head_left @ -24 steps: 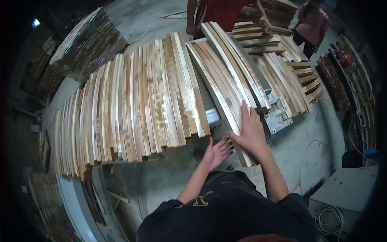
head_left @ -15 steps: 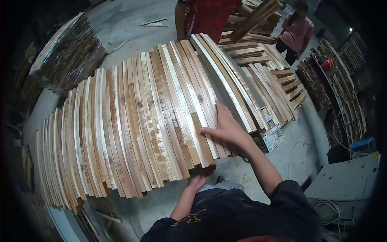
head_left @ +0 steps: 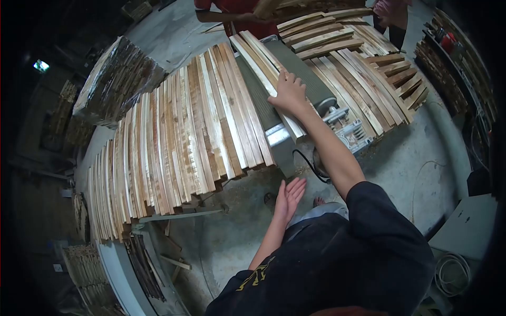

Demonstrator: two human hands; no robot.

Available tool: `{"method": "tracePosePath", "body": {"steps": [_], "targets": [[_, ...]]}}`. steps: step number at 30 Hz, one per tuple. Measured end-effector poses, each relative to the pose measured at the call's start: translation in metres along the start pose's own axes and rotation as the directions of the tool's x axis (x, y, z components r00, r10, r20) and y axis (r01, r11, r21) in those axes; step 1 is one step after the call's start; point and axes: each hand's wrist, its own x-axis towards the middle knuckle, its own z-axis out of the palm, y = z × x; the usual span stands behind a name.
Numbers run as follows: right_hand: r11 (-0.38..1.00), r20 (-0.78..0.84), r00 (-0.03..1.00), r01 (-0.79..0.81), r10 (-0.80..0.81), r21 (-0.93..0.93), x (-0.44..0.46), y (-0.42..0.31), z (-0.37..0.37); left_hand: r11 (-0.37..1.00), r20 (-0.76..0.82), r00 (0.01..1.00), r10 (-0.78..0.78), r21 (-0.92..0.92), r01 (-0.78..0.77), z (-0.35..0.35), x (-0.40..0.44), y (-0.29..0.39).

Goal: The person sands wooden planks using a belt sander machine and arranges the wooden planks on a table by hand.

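My right hand (head_left: pixel 290 96) lies across a small bundle of wooden strips (head_left: pixel 262 62), thumb on the left side and fingers curled over the right. These strips rest lengthwise on a dark green belt (head_left: pixel 311 76). Below the near edge of the wood, my left hand (head_left: pixel 289 199) is held palm up with its fingers stretched out, holding nothing. To the left is a wide row of wooden strips (head_left: pixel 184 126), laid side by side with uneven near ends.
More strips (head_left: pixel 350 87) lie right of the belt, near a metal machine fitting (head_left: pixel 345 129). A wrapped wood stack (head_left: pixel 118 79) stands at the far left. Across the belt is a person in red (head_left: pixel 247 23); another person in pink (head_left: pixel 391 16) stands further right. A grey cabinet (head_left: pixel 466 224) is at lower right.
My right hand has moved from the right edge of the wide row onto the bundle on the belt. My left hand has come out from under the row's near ends. The view has shifted.
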Motion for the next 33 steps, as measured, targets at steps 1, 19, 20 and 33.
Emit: {"method": "tracePosePath", "body": {"steps": [1, 19, 20, 33], "targets": [[0.999, 0.021, 0.999, 0.029, -0.029, 0.015, -0.012, 0.003, -0.006, 0.997, 0.049, 0.997, 0.058, -0.061, -0.055, 0.014, 0.006, -0.004], [0.291, 0.465, 0.88, -0.423, -0.093, 0.858, -0.281, 0.13, -0.037, 0.924, 0.379, 0.925, 0.025, -0.362, 0.123, 0.043, -0.058, -0.102], [0.337, 0.381, 0.917, -0.325, -0.117, 0.884, -0.284, 0.129, -0.037, 0.892, 0.416, 0.909, 0.031, -0.421, 0.162, 0.032, -0.055, -0.111], [0.444, -0.041, 0.469, 0.8, -0.882, -0.404, -0.329, 0.083, -0.249, 0.898, 0.531, 0.804, 0.267, -0.441, -0.007, 0.181, -0.094, -0.003]]}}
